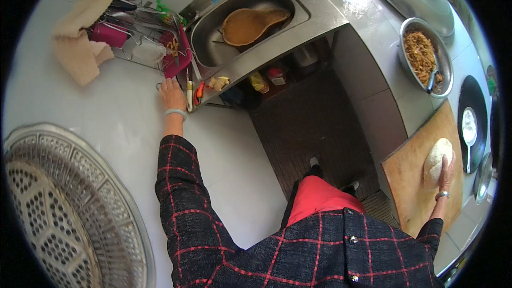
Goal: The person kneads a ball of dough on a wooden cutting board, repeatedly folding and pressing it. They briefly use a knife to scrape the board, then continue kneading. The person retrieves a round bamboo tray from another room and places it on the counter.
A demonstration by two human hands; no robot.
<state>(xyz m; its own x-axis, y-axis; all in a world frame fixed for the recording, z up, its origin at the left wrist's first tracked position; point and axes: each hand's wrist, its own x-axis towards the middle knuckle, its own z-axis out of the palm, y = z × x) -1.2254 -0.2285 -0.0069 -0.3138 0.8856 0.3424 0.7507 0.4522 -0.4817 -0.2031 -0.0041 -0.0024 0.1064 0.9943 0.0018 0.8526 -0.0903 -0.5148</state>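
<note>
My left hand, with a pale bangle at the wrist, reaches to the white counter by the dish rack. Something thin and dark lies at its fingertips; whether the fingers grip it is hidden. Just right of it lie a knife with a pale handle and red chili peppers. My right hand rests against the near side of a ball of dough, thumb apart from the fingers. That dough sits on a wooden board.
A gourd ladle lies in the steel sink. Ginger is on its front edge. A metal bowl of filling and a black pan stand right. The dish rack and a perforated metal tray are left.
</note>
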